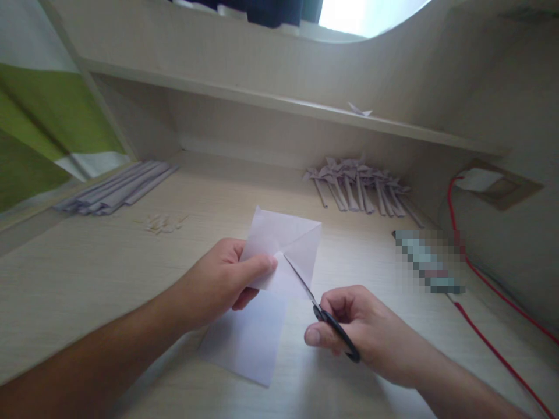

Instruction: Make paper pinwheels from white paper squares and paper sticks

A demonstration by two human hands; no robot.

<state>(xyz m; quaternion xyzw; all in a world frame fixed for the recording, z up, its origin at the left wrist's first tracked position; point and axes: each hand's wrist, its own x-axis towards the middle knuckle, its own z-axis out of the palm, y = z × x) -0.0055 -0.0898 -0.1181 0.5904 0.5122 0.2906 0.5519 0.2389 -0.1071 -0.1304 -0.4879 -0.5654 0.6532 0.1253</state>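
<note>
Pinched between your left hand's (220, 282) thumb and fingers, the folded white paper (286, 247) stands above the desk (87, 262) while your right hand (356, 331), closed around the scissors (323, 317), cuts into its lower edge.

Home study or craft corner. Pale wood-grain table (87, 273) with a built-in shelf (271, 105) of the same laminate above it; green-and-white curtain (39, 122) at left; window light overhead. Rows of folded paper pinwheels (362, 183) and a stack of paper strips (117, 186) on the table; red cable (489, 343) at right.
</note>
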